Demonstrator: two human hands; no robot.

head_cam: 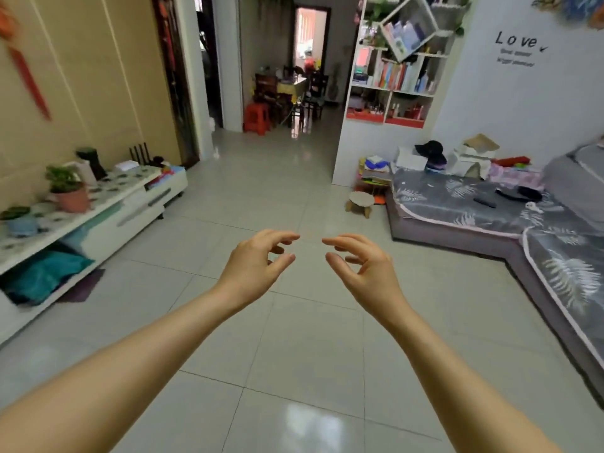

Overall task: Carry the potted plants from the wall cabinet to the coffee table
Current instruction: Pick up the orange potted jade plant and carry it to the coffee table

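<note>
1. Left hand (253, 266) and right hand (362, 269) hover over the floor tiles (294, 354), each grip open and empty.
2. Pink potted plant (67, 191) and blue potted plant (19, 219) sit on the low cabinet (130, 197), at its front edge.

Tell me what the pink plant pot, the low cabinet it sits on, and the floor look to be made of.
Pink plant pot: matte, likely plastic or terracotta; blur leaves it open. Low cabinet: smooth white panels, probably lacquered board, with a patterned cover on top. Floor: glossy pale tiles, probably ceramic, shown by grout lines and window glare.
</note>
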